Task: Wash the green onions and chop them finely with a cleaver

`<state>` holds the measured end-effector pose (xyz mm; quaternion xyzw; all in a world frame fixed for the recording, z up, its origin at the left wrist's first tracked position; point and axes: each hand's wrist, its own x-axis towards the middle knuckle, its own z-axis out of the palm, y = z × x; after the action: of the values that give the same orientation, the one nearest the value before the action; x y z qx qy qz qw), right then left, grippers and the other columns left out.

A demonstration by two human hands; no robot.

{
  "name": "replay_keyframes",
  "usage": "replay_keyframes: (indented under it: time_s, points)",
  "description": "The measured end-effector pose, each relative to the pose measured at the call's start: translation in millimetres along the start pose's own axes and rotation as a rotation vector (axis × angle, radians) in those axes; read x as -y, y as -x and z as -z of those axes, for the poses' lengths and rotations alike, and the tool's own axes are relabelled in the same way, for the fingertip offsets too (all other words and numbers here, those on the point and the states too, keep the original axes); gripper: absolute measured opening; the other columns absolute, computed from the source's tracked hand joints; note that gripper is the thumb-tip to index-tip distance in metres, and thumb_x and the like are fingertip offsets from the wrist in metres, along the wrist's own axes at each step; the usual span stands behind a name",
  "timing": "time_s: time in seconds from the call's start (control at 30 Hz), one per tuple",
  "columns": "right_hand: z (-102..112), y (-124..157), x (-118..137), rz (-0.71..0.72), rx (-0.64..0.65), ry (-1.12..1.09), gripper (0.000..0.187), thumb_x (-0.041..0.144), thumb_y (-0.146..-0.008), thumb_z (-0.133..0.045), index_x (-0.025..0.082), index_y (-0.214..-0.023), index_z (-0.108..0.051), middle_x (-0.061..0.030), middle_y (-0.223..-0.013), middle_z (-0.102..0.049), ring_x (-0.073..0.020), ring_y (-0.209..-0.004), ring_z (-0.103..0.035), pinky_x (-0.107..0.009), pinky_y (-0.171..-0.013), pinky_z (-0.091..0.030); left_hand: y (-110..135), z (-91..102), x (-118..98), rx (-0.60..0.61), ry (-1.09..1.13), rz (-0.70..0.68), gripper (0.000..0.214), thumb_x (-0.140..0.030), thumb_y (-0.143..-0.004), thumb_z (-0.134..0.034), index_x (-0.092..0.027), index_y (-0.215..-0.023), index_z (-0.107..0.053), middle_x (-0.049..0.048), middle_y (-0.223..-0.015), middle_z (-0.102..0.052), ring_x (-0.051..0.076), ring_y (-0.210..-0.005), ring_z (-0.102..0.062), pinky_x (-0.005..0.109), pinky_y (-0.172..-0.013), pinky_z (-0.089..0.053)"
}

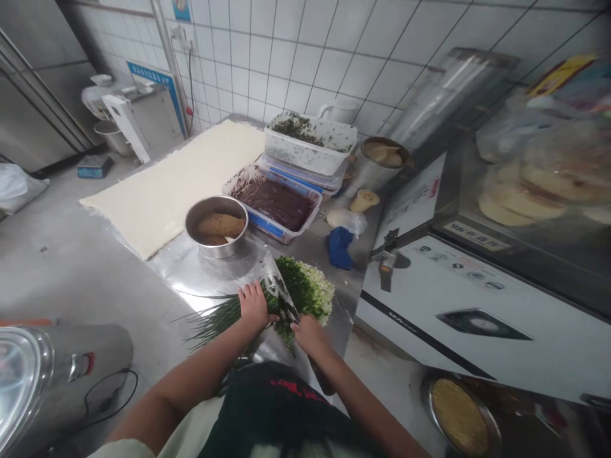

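My right hand is closed around the handle of a broad kitchen knife, its blade tilted away to the upper left. My left hand presses down on a bunch of scallions, fingers curled close beside the blade. The long green stalks spread out to the left of that hand. To the right of the blade lies a pile of chopped scallions, dark green near the knife and pale at the far side. Bits of green cling to the blade.
Behind the scallions stands a steel bowl of brown powder, with a tub of dark paste and a tub of chopped greens beyond. A dough sheet covers the left. A blue cloth and white appliance are at right.
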<state>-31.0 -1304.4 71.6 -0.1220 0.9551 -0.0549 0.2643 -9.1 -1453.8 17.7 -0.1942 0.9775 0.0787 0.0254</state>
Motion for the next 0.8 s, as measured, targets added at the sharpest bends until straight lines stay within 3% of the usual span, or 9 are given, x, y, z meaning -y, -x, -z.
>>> replay_keyframes:
  time_s: [0.17, 0.33, 0.47, 0.63, 0.8]
  points:
    - [17, -7, 31, 0.111, -0.124, 0.026, 0.036, 0.039, -0.076, -0.049, 0.016, -0.104, -0.045, -0.0102, -0.099, -0.058, -0.0201, -0.088, -0.057, -0.027, -0.069, -0.039, 5, -2.1, 6, 0.011, 0.006, 0.001, 0.110, -0.066, -0.045, -0.057, -0.001, -0.128, -0.025, 0.0214, -0.121, -0.039, 0.034, -0.114, -0.029, 0.047, -0.098, -0.015]
    - [28, -22, 54, 0.127, -0.128, 0.146, 0.025, 0.020, -0.078, -0.044, 0.014, -0.103, -0.043, -0.0101, -0.085, -0.062, -0.0212, -0.083, -0.059, -0.027, -0.067, -0.039, 14, -4.1, 1, -0.044, -0.011, -0.012, 0.091, -0.053, -0.054, -0.061, -0.004, -0.124, -0.030, 0.0187, -0.112, -0.044, 0.031, -0.105, -0.037, 0.044, -0.092, -0.025]
    - [37, -21, 43, 0.183, -0.097, 0.181, 0.024, 0.017, -0.081, -0.037, 0.012, -0.104, -0.042, -0.0119, -0.084, -0.062, -0.0209, -0.082, -0.059, -0.026, -0.065, -0.037, 13, -3.6, -2, -0.022, -0.012, 0.022, 0.085, -0.051, -0.052, -0.066, -0.007, -0.118, -0.037, 0.0142, -0.102, -0.048, 0.027, -0.095, -0.043, 0.040, -0.082, -0.032]
    - [50, 5, 16, 0.273, -0.078, 0.222, 0.030, 0.023, -0.085, -0.031, 0.012, -0.113, -0.036, -0.0106, -0.080, -0.063, -0.0209, -0.075, -0.060, -0.026, -0.062, -0.036, 4, -4.1, -2, 0.003, -0.024, 0.060, 0.076, -0.057, -0.047, -0.067, -0.008, -0.102, -0.046, 0.0127, -0.094, -0.048, 0.026, -0.090, -0.044, 0.037, -0.077, -0.034]
    - [48, 20, 5, 0.363, -0.024, 0.232, 0.027, 0.021, -0.085, -0.031, 0.013, -0.111, -0.036, -0.0104, -0.082, -0.063, -0.0196, -0.074, -0.059, -0.026, -0.062, -0.034, 0, -7.2, -4, 0.008, -0.034, 0.068, 0.069, -0.056, -0.049, -0.067, -0.009, -0.096, -0.048, 0.0119, -0.090, -0.049, 0.026, -0.087, -0.046, 0.036, -0.074, -0.035]
